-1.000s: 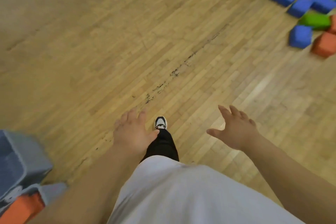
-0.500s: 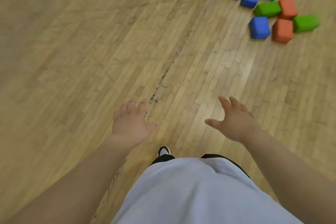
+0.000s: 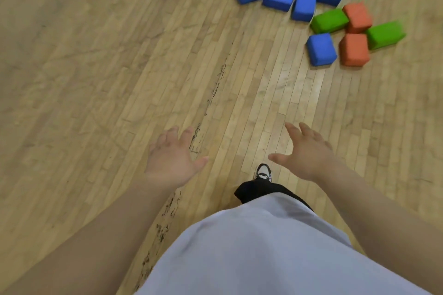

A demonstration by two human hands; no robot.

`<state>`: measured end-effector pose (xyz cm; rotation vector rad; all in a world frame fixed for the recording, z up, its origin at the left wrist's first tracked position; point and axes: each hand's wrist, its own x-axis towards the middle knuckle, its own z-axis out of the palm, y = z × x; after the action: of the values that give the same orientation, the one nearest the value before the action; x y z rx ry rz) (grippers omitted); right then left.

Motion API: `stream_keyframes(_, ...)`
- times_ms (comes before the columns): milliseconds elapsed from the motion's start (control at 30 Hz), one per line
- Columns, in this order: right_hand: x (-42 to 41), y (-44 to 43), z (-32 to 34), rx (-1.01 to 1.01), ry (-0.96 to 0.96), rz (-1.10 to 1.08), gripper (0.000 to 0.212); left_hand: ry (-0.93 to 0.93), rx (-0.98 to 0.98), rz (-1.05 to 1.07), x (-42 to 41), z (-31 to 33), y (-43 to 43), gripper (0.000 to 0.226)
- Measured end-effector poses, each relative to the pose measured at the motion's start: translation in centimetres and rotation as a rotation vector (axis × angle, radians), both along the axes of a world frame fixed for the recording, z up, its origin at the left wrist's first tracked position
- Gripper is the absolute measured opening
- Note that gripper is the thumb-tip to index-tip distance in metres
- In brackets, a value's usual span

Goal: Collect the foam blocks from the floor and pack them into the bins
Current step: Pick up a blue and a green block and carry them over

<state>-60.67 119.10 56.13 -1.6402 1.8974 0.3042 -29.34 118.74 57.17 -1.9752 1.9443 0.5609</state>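
Left hand point(image 3: 171, 159) held out over wooden floor point(image 3: 96, 67), palm down, fingers spread, nothing gripped. Right hand point(image 3: 308, 153) held out likewise, fingers spread, thumb stuck out, nothing gripped. Foam blocks point(image 3: 321, 49) scattered in cluster on floor, upper right, well apart from both hands: blue, green, orange pieces, several touching. Nearest blue block flanked by orange block point(image 3: 354, 50). Shoe point(image 3: 263, 171) seen between hands, below light shirt point(image 3: 263, 251). Dark scuff line point(image 3: 213, 93) seen running along boards.
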Motion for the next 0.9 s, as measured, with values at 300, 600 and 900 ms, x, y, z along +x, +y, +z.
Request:
stream_keyframes(300, -9.8, -15.3, 2.8, -0.033, 0.037, 0.046, 0.105, 0.024, -0.022, -0.025, -11.0, 2.6, -15.1, 0.092)
stream_keyframes(600, -13.7, -29.6, 2.4, -0.048, 0.049, -0.029, 0.106, 0.036, -0.054, -0.129, -14.5, 1.3, -31.5, 0.092)
stream_keyframes(900, -13.5, -49.2, 2.3, -0.063, 0.09, -0.052, 0.106, 0.031, -0.022, -0.166, -14.0, 0.7, -52.7, 0.094)
